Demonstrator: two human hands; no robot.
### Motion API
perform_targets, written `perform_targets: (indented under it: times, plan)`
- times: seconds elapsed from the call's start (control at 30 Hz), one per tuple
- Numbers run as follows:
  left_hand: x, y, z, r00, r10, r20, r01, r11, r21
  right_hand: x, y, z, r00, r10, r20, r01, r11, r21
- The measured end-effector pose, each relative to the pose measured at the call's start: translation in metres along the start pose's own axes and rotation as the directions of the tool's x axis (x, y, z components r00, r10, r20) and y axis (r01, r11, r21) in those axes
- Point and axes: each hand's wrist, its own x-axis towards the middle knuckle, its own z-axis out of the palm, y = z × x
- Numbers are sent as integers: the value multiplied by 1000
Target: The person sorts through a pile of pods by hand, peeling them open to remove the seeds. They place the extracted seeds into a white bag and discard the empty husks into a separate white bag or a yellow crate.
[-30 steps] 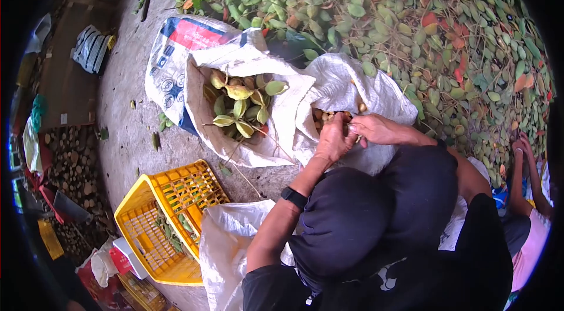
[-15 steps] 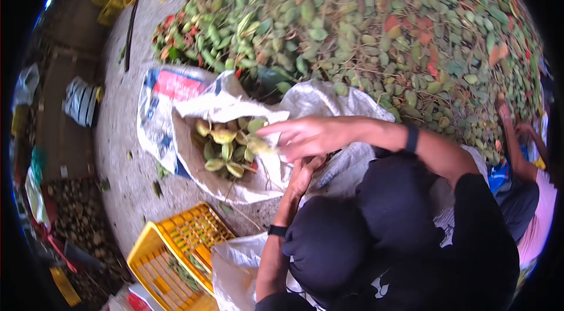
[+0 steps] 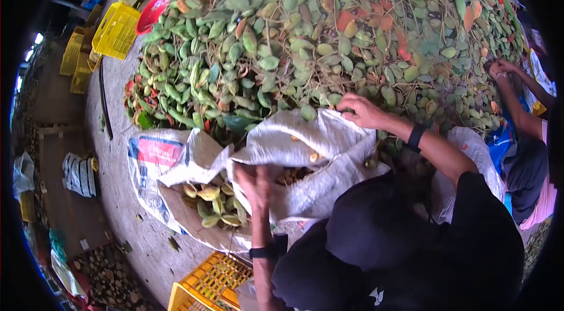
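Observation:
My left hand (image 3: 254, 186) is at the left rim of the white woven sack (image 3: 352, 179), its fingers slightly blurred and apart. My right hand (image 3: 363, 113) is over the sack's far edge, beside the pile of green pods (image 3: 305, 58). Its fingers are bent, with a gap to the thumb and nothing visible between them. Small brown pieces (image 3: 289, 176) show inside the sack's mouth. Left of it, a printed sack (image 3: 154, 155) stands open with larger yellow-green pods (image 3: 217, 205) inside.
At the bottom is a yellow crate (image 3: 205, 284). More yellow crates (image 3: 116, 30) and a red basin (image 3: 155, 10) are at the upper left. A dark rod (image 3: 104, 99) lies on the concrete floor. Another person's hands (image 3: 503, 69) touch the pile at the right.
The view has shifted. My hands, together over the white sack at first, are now apart, the left at its left rim and the right at its far edge. The sack's mouth looks wider.

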Motion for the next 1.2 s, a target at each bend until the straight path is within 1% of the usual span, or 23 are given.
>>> perform_targets:
  times: [0.03, 0.07, 0.1, 0.13, 0.17, 0.2, 0.23, 0.3, 0.33, 0.43, 0.47, 0.5, 0.53, 0.57, 0.63, 0.8, 0.87, 0.93, 0.97, 1.0, 1.1, 1.13, 1.2]
  plan:
    - [2, 37, -9, 901, -234, 366, 244, 970, 19, 9, 2, -7, 999, -46, -10, 46, 999, 28]
    - [-16, -17, 9, 891, -47, 451, 129, 980, -152, 21, -12, -22, 995, 47, -85, -38, 994, 99]
    - [-27, -35, 14, 873, 109, 476, -80, 993, -81, 37, -15, -37, 964, 3, -264, 14, 998, 60]
    - [-35, 8, 4, 875, -4, 484, 180, 931, -318, 58, -11, -50, 902, -43, -430, 54, 998, 15]
    - [-35, 36, -16, 822, -117, 558, 259, 948, -183, 82, -5, -56, 856, 5, -517, 27, 998, 54]
    - [-38, 57, -27, 802, -121, 585, 390, 849, -358, 104, 5, -63, 803, 51, -594, 9, 995, 98]
    - [-33, 79, -42, 734, -146, 663, 418, 868, -270, 126, 33, -55, 834, 5, -552, -36, 998, -44]
    - [-28, 104, -64, 685, -180, 706, 579, 722, -378, 146, 57, -41, 899, -135, -417, -82, 882, -464]
    - [-24, 107, -76, 652, -142, 744, 604, 690, -398, 151, 55, -41, 898, -140, -417, -71, 890, -451]
    - [-21, 126, -104, 675, -196, 711, 583, 733, -351, 159, 30, -55, 958, 228, -175, -286, 801, -526]
    - [-16, 140, -108, 738, -239, 631, 523, 793, -311, 157, 29, -61, 917, 360, -174, -400, 841, -366]
    - [-11, 144, -113, 766, -258, 589, 526, 778, -343, 150, 29, -68, 876, 441, -197, -444, 896, 30]
    - [-8, 147, -115, 789, -274, 550, 526, 763, -375, 141, 27, -76, 830, 527, -181, -419, 804, 421]
    - [-8, 152, -110, 894, -119, 432, 287, 892, -348, 132, 15, -85, 834, 522, -179, -417, 808, 417]
    - [12, 170, -100, 857, -141, 496, 358, 855, -376, 98, -18, -103, 925, 349, 153, -255, 270, 928]
    - [36, 216, -37, 705, -177, 687, 582, 698, -417, 44, -123, -86, 863, 133, 487, -490, -12, 872]
    - [30, 205, -5, 612, -199, 765, 732, 508, -453, 27, -133, -54, 850, 36, 526, -527, 68, 847]
    - [21, 194, 7, 587, -159, 794, 738, 510, -443, 8, -153, -31, 890, 103, 445, -457, 224, 861]
    - [17, 186, 6, 561, -146, 815, 765, 468, -443, 2, -151, -30, 894, 65, 444, -425, 444, 789]
    - [9, 180, 6, 564, -143, 814, 764, 464, -448, 0, -153, -31, 892, 64, 447, -426, 449, 785]
    - [-14, 178, -1, 613, -115, 782, 732, 456, -506, -5, -168, -32, 861, 125, 494, -375, 813, 446]
    - [-17, 177, -2, 620, -109, 777, 726, 454, -516, -4, -181, -35, 882, 127, 455, -305, 888, 344]
    - [-22, 169, -4, 626, -106, 773, 766, 270, -584, 0, -165, -1, 979, -179, 94, 149, 954, 260]
